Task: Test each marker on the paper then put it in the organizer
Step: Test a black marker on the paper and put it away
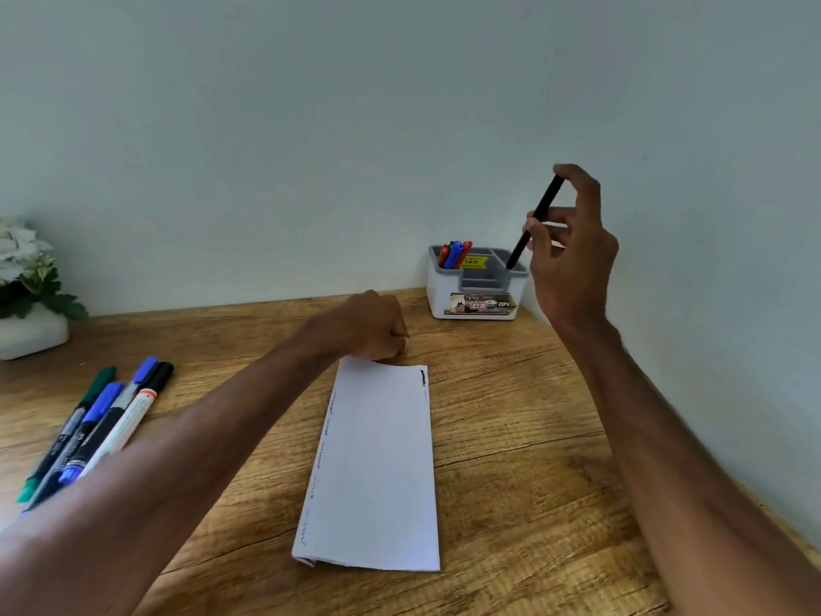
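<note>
At the left edge of the frame we are seeing a white-flowered plant sitting in a white square pot, both being cut off by the border. Below it, in the lower left, a bundle of loose markers with green, blue and black caps is lying on the brown wooden table. The left forearm is crossing over their near ends, so we are not managing a sure count.

The forearm is running up toward the middle of the frame, where the left hand is resting at the far end of a folded white paper sheet. Its fingers are curling under into a fist, and we cannot tell whether they are enclosing anything. The paper is lying lengthwise at centre, carrying faint scribbles along its left edge and a dark mark at its upper right corner.

Right of centre, against the pale wall, a white plastic organizer with a grey insert is standing on the table. Red, blue and green stored markers are standing in its left compartment, and its labels are too small for reading.

In the upper right the right hand is pinching a slim black marker between thumb and fingertips. The marker is tilting, tip down, just over the organizer's right rim; whether the tip is touching it we cannot tell.
</note>
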Demonstrator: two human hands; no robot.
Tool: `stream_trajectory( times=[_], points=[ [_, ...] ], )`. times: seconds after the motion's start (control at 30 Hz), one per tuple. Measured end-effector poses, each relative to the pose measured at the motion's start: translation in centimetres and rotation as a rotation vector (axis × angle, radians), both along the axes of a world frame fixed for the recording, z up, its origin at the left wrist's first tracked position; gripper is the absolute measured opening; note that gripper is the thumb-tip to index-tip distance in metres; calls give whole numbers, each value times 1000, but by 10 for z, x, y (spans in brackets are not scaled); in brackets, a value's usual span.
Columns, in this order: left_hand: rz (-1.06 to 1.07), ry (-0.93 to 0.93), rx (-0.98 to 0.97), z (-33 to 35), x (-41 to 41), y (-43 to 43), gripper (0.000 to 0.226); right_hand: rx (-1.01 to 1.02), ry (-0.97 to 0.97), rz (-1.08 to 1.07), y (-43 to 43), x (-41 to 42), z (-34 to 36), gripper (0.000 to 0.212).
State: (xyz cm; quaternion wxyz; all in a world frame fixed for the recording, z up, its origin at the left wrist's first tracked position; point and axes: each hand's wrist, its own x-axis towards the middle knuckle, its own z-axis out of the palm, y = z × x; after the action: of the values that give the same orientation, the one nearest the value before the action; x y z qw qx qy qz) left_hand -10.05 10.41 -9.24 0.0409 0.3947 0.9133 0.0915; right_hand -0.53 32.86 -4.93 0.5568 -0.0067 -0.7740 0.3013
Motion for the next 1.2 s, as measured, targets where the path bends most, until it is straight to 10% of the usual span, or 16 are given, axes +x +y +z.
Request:
stream_trajectory(
  times=[0.53, 1.2],
  points=[
    [25, -15, 44, -7, -5, -1, 25, -1, -286, -60, 32, -26, -31, 38],
    [92, 112, 102, -11, 12, 5, 24, 236, -145, -122, -17, -4, -23, 27]
  ],
)
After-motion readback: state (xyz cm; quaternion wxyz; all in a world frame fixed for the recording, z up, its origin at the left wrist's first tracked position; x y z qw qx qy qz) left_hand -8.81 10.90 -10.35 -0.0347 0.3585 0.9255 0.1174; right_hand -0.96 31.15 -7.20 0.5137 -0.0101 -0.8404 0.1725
